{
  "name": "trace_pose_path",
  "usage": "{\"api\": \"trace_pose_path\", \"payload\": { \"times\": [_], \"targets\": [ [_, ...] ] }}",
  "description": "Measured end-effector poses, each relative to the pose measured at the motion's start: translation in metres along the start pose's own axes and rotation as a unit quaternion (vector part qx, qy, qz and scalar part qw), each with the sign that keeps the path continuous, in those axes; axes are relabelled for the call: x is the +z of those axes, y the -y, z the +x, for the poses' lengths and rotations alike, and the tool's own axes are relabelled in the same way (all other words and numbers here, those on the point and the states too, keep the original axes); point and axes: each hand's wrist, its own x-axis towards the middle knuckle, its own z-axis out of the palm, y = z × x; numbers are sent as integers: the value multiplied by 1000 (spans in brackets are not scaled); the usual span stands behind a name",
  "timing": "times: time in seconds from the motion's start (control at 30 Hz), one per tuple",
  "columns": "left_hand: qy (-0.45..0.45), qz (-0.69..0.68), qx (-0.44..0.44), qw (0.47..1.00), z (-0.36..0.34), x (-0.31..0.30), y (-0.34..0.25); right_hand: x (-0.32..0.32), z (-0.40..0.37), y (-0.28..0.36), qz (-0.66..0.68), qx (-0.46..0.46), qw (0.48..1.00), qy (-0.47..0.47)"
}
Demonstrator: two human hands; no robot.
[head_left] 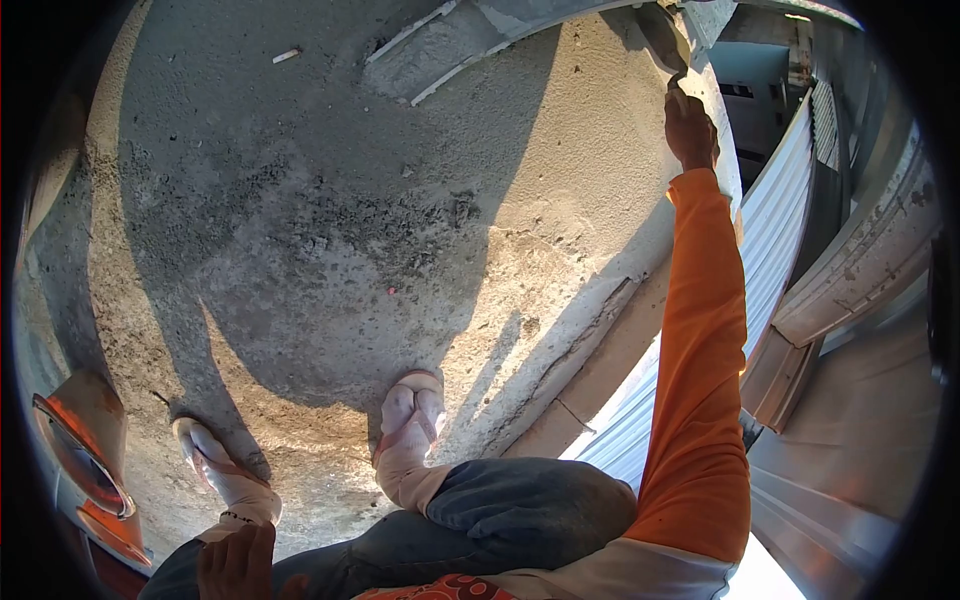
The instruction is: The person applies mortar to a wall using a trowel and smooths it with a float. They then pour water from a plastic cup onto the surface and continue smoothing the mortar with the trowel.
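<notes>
My right hand point(692, 130) is stretched far out to the upper right, closed around the handle of a trowel point(663, 40). The trowel's blade is over the edge of the wet-looking mortar surface point(600, 110). Lower left, my left hand point(238, 565) lies over my bent leg with its fingers extended and nothing visible in it. A grey channel-shaped bar point(430, 58), smeared with cement, rests on the mortar near the top; its far part curves out along the upper edge of the view.
My sandalled feet point(410, 415) stand on rough, crumbly cement. An orange-rimmed bucket-like container point(85, 445) is at the left. The slab's edge point(570, 350) drops off on the right toward corrugated metal sheets point(775, 215). A small white stick point(286, 56) lies on the mortar.
</notes>
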Motion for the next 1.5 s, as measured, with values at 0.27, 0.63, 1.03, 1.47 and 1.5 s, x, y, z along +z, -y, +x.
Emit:
{"api": "trace_pose_path", "payload": {
  "times": [0.27, 0.63, 1.03, 1.47, 1.5],
  "targets": [
    [-10, -4, 0, 1000, -5, 2, 0, -10, -2, -25, 70, -10, 997, 13],
    [-6, -12, 10, 1000, -7, 1, 4, -12, -15, -41, 79, -1, 997, -28],
    [-25, 1, 25, 999, -7, 4, 6, -14, -53, 2, 579, 202, 780, 125],
    [1, -11, 10, 1000, -8, 4, 3, -67, -5, 27, 630, 146, 725, 238],
    [-4, -8, 13, 1000, -8, 5, 2, -67, 1, 26, 644, 145, 708, 253]
  ]
}}
